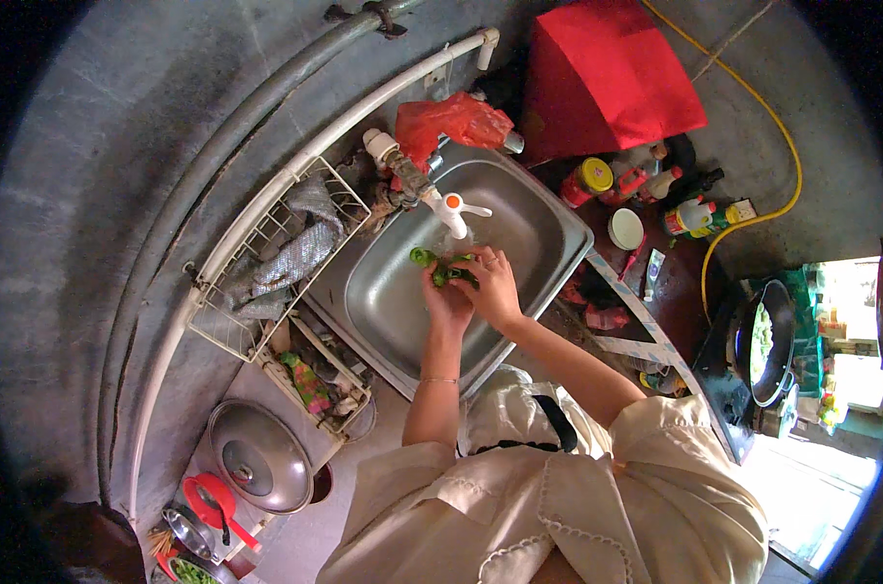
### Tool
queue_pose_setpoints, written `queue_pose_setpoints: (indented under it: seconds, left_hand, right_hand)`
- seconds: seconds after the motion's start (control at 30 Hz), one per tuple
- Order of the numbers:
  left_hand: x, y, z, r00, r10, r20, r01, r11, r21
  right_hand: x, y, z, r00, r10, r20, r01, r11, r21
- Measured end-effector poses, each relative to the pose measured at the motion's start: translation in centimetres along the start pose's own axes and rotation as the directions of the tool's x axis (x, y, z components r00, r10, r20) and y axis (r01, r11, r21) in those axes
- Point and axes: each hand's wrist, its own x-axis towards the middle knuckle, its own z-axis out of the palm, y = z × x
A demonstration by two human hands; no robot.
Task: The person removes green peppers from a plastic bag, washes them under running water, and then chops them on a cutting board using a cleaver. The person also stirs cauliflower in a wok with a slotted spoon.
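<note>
Both my hands are over a stainless steel sink (390, 292), just below a white plastic tap (452, 212) with an orange dot on top. My left hand (447, 298) holds some green vegetable pieces (425, 257), likely peppers or leaves; their exact kind is hard to make out. From the right, my right hand (494, 281) closes on the same greens, its fingers partly covering them. A little water seems to run from the spout onto or behind the fingers.
A wire rack (281, 248) holding silvery cloth hangs left of the sink. Right of it, a counter (675, 292) bears a white bowl (626, 228), a toothpaste-like tube (653, 274) and several bottles. A wok (766, 343) with food stands further right. A large pan lid (260, 456) lies lower left.
</note>
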Motion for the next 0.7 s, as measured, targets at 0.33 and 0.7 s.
queue_pose_setpoints:
  seconds: [0.33, 0.7]
  left_hand:
    - [0.0, 1.6, -3.0, 0.987, 0.113, -0.11, -0.116, 0.993, -0.019]
    - [-2.2, 2.6, -4.3, 0.961, 0.156, -0.23, -0.165, 0.986, -0.022]
  right_hand:
    - [1.0, 2.9, 2.1, 0.955, 0.28, 0.095, -0.251, 0.594, 0.764]
    - [2.5, 2.4, -0.4, 0.946, 0.31, 0.099, -0.321, 0.836, 0.445]
